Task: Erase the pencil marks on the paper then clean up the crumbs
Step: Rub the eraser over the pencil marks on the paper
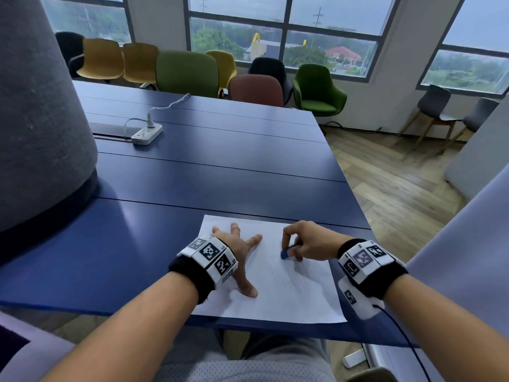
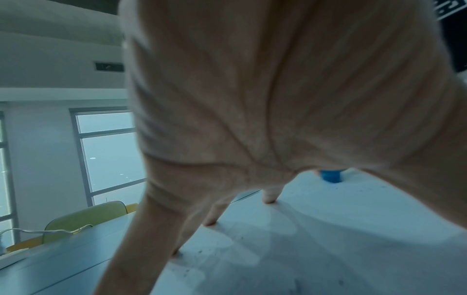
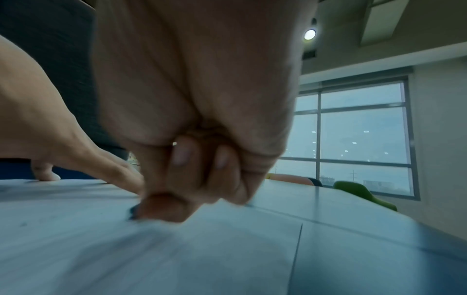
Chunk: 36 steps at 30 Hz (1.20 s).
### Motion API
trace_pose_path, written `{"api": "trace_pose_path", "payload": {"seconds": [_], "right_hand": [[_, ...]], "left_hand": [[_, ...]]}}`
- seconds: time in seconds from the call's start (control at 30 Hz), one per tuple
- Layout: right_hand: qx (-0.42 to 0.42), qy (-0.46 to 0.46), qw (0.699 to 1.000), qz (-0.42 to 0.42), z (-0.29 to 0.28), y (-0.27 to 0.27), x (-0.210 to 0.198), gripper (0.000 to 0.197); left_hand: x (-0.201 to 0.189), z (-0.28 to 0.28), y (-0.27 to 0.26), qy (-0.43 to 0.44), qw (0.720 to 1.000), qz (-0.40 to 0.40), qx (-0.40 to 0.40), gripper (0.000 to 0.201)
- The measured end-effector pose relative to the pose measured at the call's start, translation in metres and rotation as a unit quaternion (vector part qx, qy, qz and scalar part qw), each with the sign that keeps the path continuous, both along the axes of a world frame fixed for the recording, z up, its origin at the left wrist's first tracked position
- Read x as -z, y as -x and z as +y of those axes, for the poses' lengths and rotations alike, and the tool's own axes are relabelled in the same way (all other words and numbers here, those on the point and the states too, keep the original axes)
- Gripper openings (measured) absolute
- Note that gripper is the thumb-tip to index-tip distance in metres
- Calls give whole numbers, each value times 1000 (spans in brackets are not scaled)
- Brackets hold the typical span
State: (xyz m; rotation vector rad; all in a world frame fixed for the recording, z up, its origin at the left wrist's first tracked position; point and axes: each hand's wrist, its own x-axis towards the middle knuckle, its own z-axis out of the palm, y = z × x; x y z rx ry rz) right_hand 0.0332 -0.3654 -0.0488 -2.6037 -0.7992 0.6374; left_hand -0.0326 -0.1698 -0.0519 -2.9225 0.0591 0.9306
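Mid-erase: right hand (image 1: pixel 308 241) pinches blue eraser (image 1: pixel 285 254) on paper (image 1: pixel 303 299); left hand (image 1: pixel 237 252) splayed flat, pinning sheet. Faint marks lower centre, crumbs (image 2: pixel 202 251) uncleared.

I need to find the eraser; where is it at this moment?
In the head view the blue eraser is pinched in the right hand, touching the paper on its right half, opposite the left hand.

Head view looks down from above; both wrist views sit low and close, sharing the paper (image 1: pixel 289 293).
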Motion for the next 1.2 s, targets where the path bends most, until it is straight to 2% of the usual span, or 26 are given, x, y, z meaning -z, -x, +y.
{"api": "trace_pose_path", "payload": {"seconds": [0.1,0.23,0.4,0.47,0.57,0.63,0.77,0.93,1.1,1.2], "right_hand": [[34,-38,998,-23,-1,1,6,12],[-32,22,998,41,-4,10,-4,6],[27,-40,998,-51,5,3,4,13],[-1,-39,999,-1,-1,7,3,12],[-65,13,994,88,-6,14,-6,5],[-51,8,996,67,-4,12,-4,6],[20,-64,998,-13,1,15,6,7],[-56,24,996,67,-7,27,-5,11],[13,-60,998,-33,10,15,6,13],[-34,-42,998,15,6,22,4,15]], "left_hand": [[0,1,0,-2,1000,-1,-2,136],[-1,0,1,-4,1000,4,-1,134],[1,1,0,2,1000,-2,-3,135],[1,0,0,-1,1000,-3,-2,135],[0,1,0,-2,1000,2,-2,135],[0,1,0,0,1000,2,-2,135],[0,1,0,1,1000,-2,-5,135],[-1,0,1,-1,1000,3,-1,134],[-1,0,-1,1,1000,4,-8,135],[0,0,0,-3,1000,5,-6,135]]}}
